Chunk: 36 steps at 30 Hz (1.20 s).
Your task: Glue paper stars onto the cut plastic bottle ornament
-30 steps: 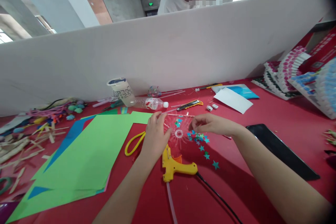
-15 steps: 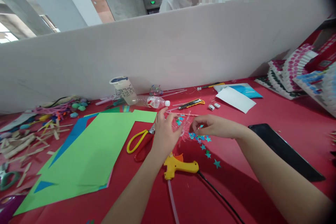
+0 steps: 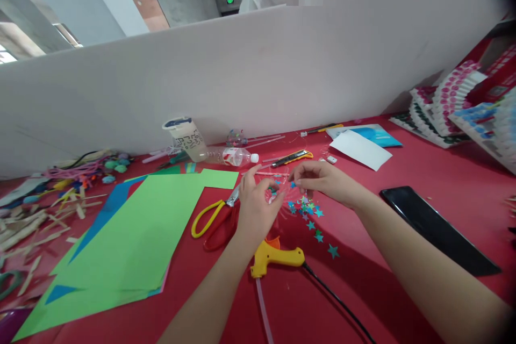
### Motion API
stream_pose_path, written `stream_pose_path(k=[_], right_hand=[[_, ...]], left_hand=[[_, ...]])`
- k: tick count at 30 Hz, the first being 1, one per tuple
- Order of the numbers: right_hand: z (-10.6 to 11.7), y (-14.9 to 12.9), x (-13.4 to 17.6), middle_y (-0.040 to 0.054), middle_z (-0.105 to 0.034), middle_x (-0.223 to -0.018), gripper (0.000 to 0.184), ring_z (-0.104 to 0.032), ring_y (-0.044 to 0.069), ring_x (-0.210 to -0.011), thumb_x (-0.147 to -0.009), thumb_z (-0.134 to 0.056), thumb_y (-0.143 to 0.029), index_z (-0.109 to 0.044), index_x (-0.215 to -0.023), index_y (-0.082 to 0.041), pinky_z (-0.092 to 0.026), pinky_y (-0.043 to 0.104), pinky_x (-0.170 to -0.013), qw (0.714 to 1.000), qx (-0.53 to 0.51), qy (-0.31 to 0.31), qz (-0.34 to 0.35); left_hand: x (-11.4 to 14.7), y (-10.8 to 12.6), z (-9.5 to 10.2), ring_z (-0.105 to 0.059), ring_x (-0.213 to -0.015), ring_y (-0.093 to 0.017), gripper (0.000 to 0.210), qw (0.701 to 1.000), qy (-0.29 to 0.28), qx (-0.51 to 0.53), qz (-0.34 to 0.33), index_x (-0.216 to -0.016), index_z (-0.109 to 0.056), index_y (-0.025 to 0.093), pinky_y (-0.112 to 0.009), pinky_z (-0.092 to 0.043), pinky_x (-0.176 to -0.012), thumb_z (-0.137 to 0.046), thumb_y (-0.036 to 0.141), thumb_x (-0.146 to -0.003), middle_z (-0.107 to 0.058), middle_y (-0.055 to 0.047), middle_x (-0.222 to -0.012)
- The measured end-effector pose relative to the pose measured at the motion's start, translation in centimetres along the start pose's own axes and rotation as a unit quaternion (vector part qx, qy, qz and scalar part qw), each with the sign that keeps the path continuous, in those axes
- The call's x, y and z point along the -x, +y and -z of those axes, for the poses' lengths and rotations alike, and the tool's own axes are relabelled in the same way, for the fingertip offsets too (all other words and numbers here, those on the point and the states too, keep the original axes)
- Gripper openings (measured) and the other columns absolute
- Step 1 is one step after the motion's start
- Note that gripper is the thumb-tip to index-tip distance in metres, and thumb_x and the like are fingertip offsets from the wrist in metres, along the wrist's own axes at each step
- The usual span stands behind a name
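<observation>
My left hand (image 3: 258, 201) is closed around the side of a clear, fringed plastic piece (image 3: 283, 191), which shows only partly between thumb and fingers. My right hand (image 3: 320, 181) pinches a small blue star (image 3: 293, 185) at its fingertips, close beside the plastic. Loose blue, green and purple star sequins (image 3: 310, 225) lie scattered below the right hand. Under the left wrist rests a yellow glue gun (image 3: 278, 256) with a glue stick (image 3: 264, 309) in its back. Scissors with yellow and red handles (image 3: 208, 219) lie left of the left hand, partly hidden by it.
Green paper sheets (image 3: 133, 231) cover the left side, near craft sticks (image 3: 30, 226). Behind the hands are a paper cup (image 3: 186, 140), a plastic bottle (image 3: 237, 157) and a utility knife (image 3: 293, 158). A black phone-like slab (image 3: 435, 228) lies at right. A white partition (image 3: 226, 75) stands behind.
My right hand has lifted from the star pile and moved slightly up and left toward the plastic, a blue star now showing at its fingertips. The left hand keeps its grip.
</observation>
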State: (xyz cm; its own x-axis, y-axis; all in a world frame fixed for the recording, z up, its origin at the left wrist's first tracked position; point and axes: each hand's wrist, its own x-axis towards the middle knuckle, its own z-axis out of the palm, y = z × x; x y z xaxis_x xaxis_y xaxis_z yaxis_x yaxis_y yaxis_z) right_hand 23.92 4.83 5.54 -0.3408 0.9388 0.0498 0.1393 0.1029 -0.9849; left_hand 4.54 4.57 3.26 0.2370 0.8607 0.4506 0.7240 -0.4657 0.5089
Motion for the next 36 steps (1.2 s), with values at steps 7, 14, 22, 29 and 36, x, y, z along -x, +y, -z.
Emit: stream_pose_path(k=[7, 14, 22, 29, 36], right_hand=[[-0.7, 0.6, -0.5, 0.0013, -0.064, -0.071, 0.009, -0.060, 0.011, -0.057, -0.076, -0.060, -0.026, -0.057, -0.075, -0.018, -0.050, 0.025, -0.054, 0.997, -0.063, 0.027, -0.019], [-0.2, 0.5, -0.5, -0.0015, -0.056, -0.069, 0.005, -0.054, 0.009, -0.058, -0.075, -0.059, -0.022, -0.057, -0.076, -0.017, -0.047, 0.021, -0.051, 1.000, -0.004, 0.031, 0.004], [-0.5, 0.9, -0.5, -0.0012, -0.061, -0.065, 0.006, -0.063, 0.013, -0.059, -0.077, -0.058, -0.022, -0.054, -0.077, -0.018, -0.048, 0.023, -0.051, 0.998, 0.022, -0.005, -0.059], [-0.6, 0.8, -0.5, -0.0008, -0.061, -0.067, 0.005, -0.062, 0.012, -0.060, -0.077, -0.058, -0.021, -0.055, -0.077, -0.017, -0.048, 0.022, -0.052, 0.998, 0.012, -0.032, -0.061], [-0.1, 0.6, -0.3, 0.0005, -0.062, -0.081, 0.004, -0.060, 0.010, -0.066, -0.076, -0.058, -0.021, -0.057, -0.075, -0.017, -0.051, 0.024, -0.062, 0.997, -0.004, -0.050, -0.058]], left_hand=[[-0.1, 0.1, 0.4, -0.038, -0.128, -0.025, 0.004, 1.000, 0.008, 0.018, -0.012, -0.084, -0.062, 0.021, -0.047, -0.030, -0.107, -0.062, 0.023, -0.080, -0.042, -0.009, -0.132], [0.5, 1.0, 0.1, -0.036, -0.128, -0.031, 0.016, 0.997, 0.024, -0.063, -0.045, -0.082, -0.061, 0.020, -0.052, -0.030, -0.105, -0.068, 0.033, -0.075, -0.040, -0.010, -0.135], [0.3, 0.4, 0.0, -0.034, -0.129, -0.030, 0.007, 0.993, 0.019, -0.097, -0.060, -0.085, -0.063, 0.022, -0.051, -0.029, -0.106, -0.063, 0.018, -0.079, -0.040, -0.008, -0.136], [0.1, 0.4, 0.2, -0.038, -0.127, -0.027, 0.019, 1.000, -0.023, -0.009, -0.019, -0.088, -0.063, 0.024, -0.049, -0.030, -0.106, -0.065, 0.012, -0.073, -0.042, -0.007, -0.134], [0.2, 0.4, -0.2, -0.039, -0.127, -0.028, 0.007, 1.000, -0.020, 0.011, -0.012, -0.079, -0.063, 0.022, -0.050, -0.030, -0.106, -0.068, 0.024, -0.075, -0.043, -0.007, -0.134]])
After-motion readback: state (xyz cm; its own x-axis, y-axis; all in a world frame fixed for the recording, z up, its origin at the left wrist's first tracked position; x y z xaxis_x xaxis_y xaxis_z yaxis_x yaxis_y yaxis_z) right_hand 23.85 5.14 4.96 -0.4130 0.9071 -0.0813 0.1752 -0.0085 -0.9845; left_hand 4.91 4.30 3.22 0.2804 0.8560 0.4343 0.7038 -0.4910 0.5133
